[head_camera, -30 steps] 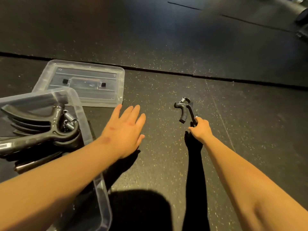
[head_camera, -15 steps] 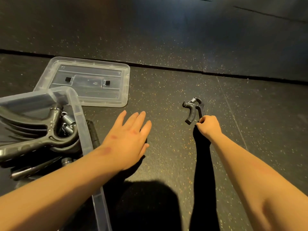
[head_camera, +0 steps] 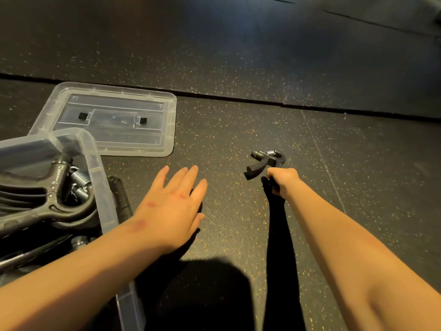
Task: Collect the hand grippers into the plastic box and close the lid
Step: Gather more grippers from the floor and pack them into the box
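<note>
Right hand (head_camera: 282, 181) gripping hand gripper (head_camera: 266, 161), seemingly lifted, left hand (head_camera: 173, 209) spread flat

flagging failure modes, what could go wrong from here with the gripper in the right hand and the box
1. The right hand grips the hand gripper by one handle only; the free handle could swing or slip loose.
2. The plastic box already holds big grippers piled near its rim, so the lid may not seat.
3. The left forearm crosses the box, maybe blocking the drop.

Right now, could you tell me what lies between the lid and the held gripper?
Only bare floor between lid and gripper, as the head view shows.
</note>
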